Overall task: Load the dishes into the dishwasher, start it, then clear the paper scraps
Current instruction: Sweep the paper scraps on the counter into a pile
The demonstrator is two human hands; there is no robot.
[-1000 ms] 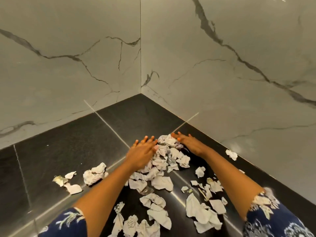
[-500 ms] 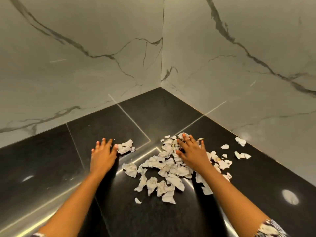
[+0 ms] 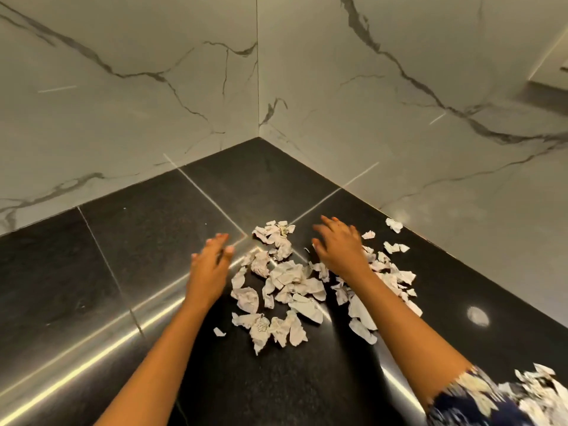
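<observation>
A loose heap of crumpled white paper scraps [image 3: 287, 279] lies on the glossy black counter [image 3: 138, 241], in the corner between two marble walls. My left hand [image 3: 210, 264] hovers at the heap's left edge, fingers straight and blurred with motion, holding nothing. My right hand [image 3: 339, 244] is spread flat over the heap's right side, with scraps under and beside it. A few stray scraps [image 3: 395, 245] lie further right near the wall. No dishes or dishwasher are in view.
White marble walls with grey veins [image 3: 399, 103] close off the counter at the back and right. A pale shelf edge [image 3: 550, 84] juts out at the upper right. Bare black counter stretches to the left of my left hand.
My left hand has swept right toward the heap, bringing in the scraps that lay beside it. My right hand has shifted slightly right and the pile has been pushed closer together.
</observation>
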